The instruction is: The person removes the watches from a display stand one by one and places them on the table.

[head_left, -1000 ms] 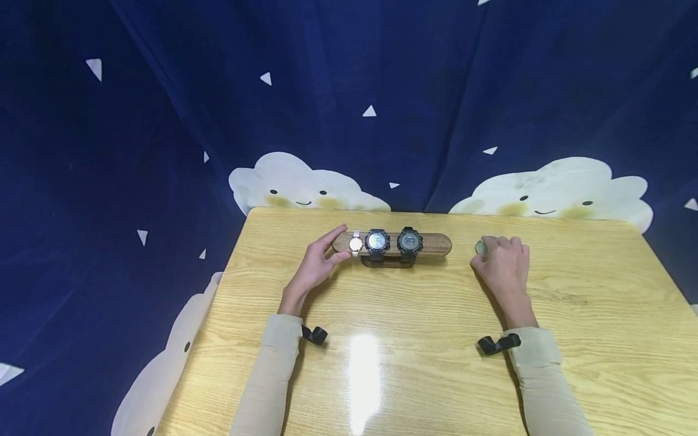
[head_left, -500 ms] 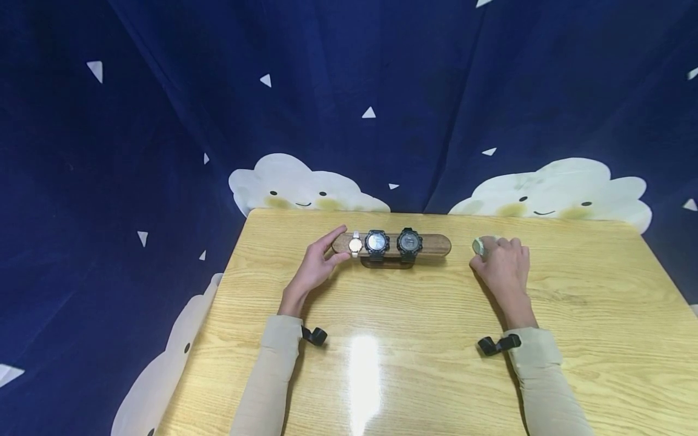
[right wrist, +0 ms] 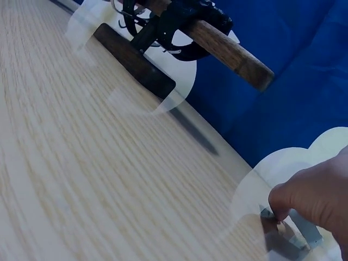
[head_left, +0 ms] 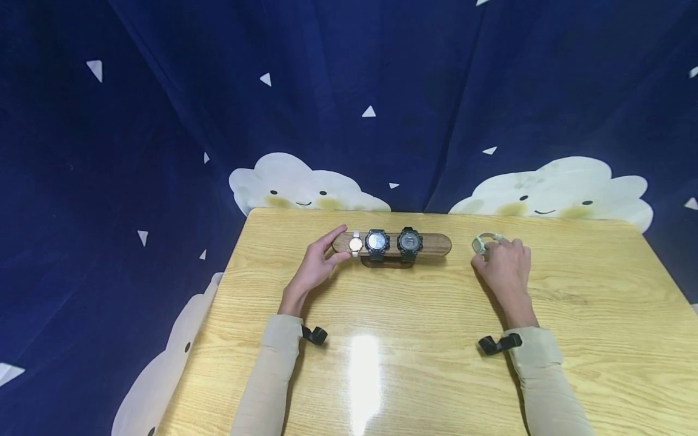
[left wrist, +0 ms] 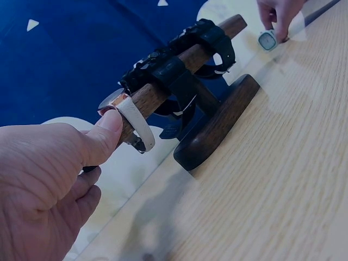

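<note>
A wooden watch stand [head_left: 436, 244] stands at the back of the table, its bar raised on a post over a dark base [left wrist: 223, 125]. My left hand [head_left: 315, 264] holds the bar's left end, thumb on the near side beside a watch with a white strap [head_left: 355, 244]. Two chunky black watches, one with a bright face [head_left: 376, 240] and one with a grey face [head_left: 409, 241], hang around the bar to its right. Off to the right, my right hand [head_left: 506, 265] pinches a pale green watch [head_left: 478, 245] low over the table; its band loops up behind the fingers.
The light wooden table [head_left: 414, 339] spreads out in front of both arms. A dark blue curtain [head_left: 327, 72] with white clouds and triangles rises behind its back edge. Black wrist cameras, one on the left [head_left: 314, 335] and one on the right [head_left: 500, 344], sit at the cuffs.
In the right hand the pale green watch has turned, its face shifting slightly left and its band loop coming into sight. The left hand and the stand have not moved.
</note>
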The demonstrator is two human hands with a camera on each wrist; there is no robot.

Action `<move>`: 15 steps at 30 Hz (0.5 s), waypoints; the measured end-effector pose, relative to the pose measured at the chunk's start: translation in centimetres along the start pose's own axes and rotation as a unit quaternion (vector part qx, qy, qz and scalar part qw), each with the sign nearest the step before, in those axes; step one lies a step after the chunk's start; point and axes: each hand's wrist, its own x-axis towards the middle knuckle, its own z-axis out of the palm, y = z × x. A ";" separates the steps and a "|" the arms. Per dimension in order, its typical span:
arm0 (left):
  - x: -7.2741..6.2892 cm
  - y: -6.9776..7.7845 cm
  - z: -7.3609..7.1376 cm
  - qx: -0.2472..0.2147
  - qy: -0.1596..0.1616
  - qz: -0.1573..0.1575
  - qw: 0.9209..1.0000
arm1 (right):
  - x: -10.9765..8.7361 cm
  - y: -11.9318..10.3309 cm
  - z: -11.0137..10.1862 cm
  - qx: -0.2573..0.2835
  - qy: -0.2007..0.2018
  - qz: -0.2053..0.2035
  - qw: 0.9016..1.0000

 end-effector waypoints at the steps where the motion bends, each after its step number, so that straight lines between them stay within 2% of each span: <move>1: 0.0 0.0 0.0 -0.001 0.000 0.001 1.000 | 0.0 0.0 -0.1 0.001 -0.002 0.002 1.000; 9: 0.1 0.0 0.1 -0.006 0.002 0.003 1.000 | 0.2 -0.3 -0.7 0.020 -0.010 0.022 1.000; 15: 0.0 0.0 0.1 -0.007 0.000 -0.004 1.000 | 0.7 -1.3 -1.0 0.048 0.033 0.003 0.998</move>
